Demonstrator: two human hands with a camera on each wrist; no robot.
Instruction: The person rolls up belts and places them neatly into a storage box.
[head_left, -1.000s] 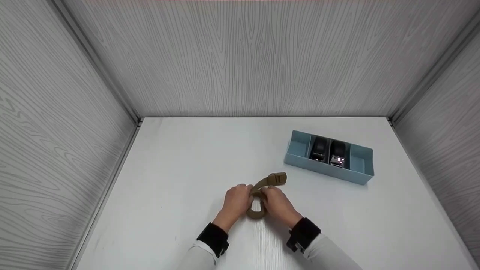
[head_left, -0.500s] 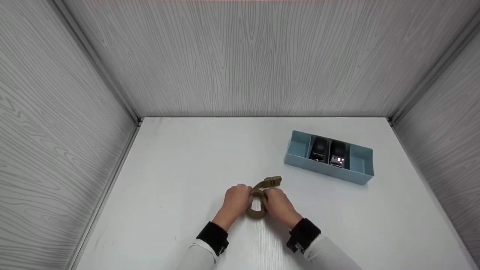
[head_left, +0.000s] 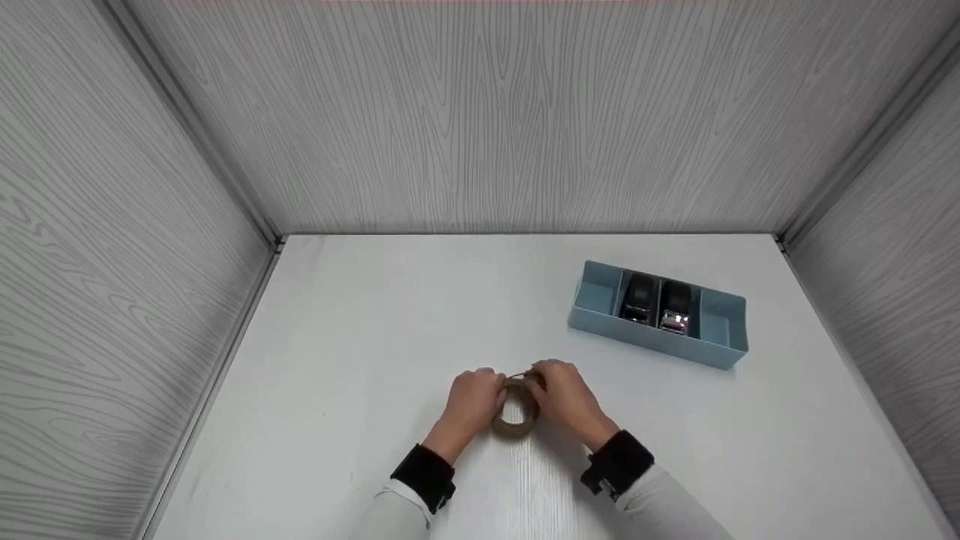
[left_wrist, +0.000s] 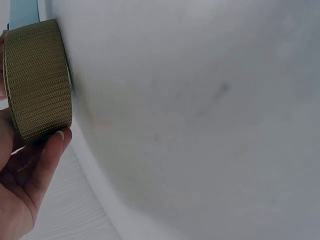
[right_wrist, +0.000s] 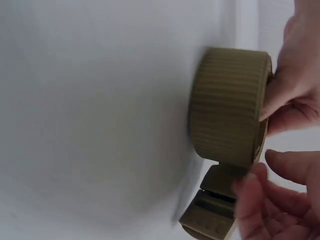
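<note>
A brown woven belt (head_left: 512, 432) is coiled into a round roll standing on its edge at the near middle of the table. My left hand (head_left: 472, 400) grips the left side of the coil, its thumb reaching the inner edge. On the other side my right hand (head_left: 566, 397) holds the belt's buckle end, thumb and fingers curled about it. The right wrist view shows the plastic buckle (right_wrist: 209, 214) angling away from the roll, with the right fingertips (right_wrist: 250, 195) against it. From the head view the right hand hides most of the buckle. Ribbed webbing (left_wrist: 39, 82) faces the left wrist camera.
A blue divided tray (head_left: 652, 337) stands at the back right of the white table (head_left: 375, 315). Two dark rolled belts with shiny buckles (head_left: 675, 307) lie in its middle compartments; the end compartments are bare. Grey wood-grain panels (head_left: 480, 120) enclose the table's back and sides.
The buckle end, which stuck out beyond the hands, has come in against the coil. My right hand has shifted slightly up and right, over the buckle. The left hand stays in place.
</note>
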